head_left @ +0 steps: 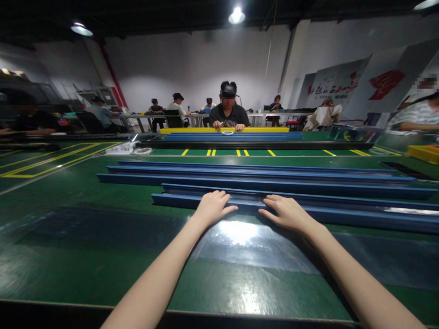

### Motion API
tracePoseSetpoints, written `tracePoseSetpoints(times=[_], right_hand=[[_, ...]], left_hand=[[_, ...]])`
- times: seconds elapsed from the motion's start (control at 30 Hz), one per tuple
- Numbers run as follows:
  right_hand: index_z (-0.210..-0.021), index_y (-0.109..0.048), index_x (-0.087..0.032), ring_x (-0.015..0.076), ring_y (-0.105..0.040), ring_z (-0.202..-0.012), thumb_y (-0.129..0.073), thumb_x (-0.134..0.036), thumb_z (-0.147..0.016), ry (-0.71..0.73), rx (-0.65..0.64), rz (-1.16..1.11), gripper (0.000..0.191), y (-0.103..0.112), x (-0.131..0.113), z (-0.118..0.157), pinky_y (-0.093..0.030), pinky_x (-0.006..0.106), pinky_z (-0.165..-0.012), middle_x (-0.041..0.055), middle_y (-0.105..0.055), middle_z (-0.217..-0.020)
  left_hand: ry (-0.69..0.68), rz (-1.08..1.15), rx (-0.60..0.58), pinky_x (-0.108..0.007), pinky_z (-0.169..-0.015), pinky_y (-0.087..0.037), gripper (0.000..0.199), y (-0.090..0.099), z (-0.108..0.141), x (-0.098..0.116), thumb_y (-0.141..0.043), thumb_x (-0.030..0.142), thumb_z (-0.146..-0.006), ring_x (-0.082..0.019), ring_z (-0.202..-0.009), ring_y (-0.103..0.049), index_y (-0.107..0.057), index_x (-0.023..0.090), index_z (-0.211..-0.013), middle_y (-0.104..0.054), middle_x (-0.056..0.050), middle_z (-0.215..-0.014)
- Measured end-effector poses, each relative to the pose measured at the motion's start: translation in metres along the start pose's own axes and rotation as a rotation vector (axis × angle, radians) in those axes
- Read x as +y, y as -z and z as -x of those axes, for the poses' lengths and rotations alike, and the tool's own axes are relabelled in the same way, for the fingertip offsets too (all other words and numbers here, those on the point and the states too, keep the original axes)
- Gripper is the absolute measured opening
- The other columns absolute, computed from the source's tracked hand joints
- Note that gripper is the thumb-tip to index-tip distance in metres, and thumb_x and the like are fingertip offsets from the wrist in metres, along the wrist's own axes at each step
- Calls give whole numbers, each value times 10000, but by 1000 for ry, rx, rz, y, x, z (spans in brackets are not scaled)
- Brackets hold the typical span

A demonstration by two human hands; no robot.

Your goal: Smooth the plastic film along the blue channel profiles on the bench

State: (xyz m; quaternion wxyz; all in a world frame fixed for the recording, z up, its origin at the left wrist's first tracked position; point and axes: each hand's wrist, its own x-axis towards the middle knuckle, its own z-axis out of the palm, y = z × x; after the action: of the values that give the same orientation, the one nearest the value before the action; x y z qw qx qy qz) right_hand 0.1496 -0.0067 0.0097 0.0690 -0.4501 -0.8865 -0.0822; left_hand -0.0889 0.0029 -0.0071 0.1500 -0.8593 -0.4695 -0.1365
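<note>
A long blue channel profile (247,208) lies across the table in front of me, its trough facing up. My left hand (213,208) grips its near wall, with the fingers over the top into the trough and the thumb on the side towards me. To the right, my right hand (284,211) holds the same wall in a like way, its thumb pointing back at the left one. The fingertips of both hands are partly hidden inside the trough. Between my forearms, a clear plastic sheet (254,251) lies flat on the table and reflects a lamp.
Just beyond lie more blue profiles (240,180), side by side. Farther off are a black profile (254,145) and a yellow bar (192,130), where a co-worker (229,112) sits with both hands on the bar. A white roll (142,151) rests on the green table (61,187).
</note>
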Motion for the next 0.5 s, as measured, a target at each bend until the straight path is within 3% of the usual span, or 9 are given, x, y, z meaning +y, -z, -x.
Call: tracePoseSetpoints(times=[0.5], right_hand=[[-805, -564, -172, 161, -553, -755, -272, -429, -854, 7, 17, 16, 392, 1, -2, 0, -340, 244, -603, 66, -597, -817]], left_hand=[[2, 2, -4, -254, -656, -406, 408, 1, 0, 0, -359, 528, -817, -173, -820, -552, -557, 180, -892, -602, -36, -880]])
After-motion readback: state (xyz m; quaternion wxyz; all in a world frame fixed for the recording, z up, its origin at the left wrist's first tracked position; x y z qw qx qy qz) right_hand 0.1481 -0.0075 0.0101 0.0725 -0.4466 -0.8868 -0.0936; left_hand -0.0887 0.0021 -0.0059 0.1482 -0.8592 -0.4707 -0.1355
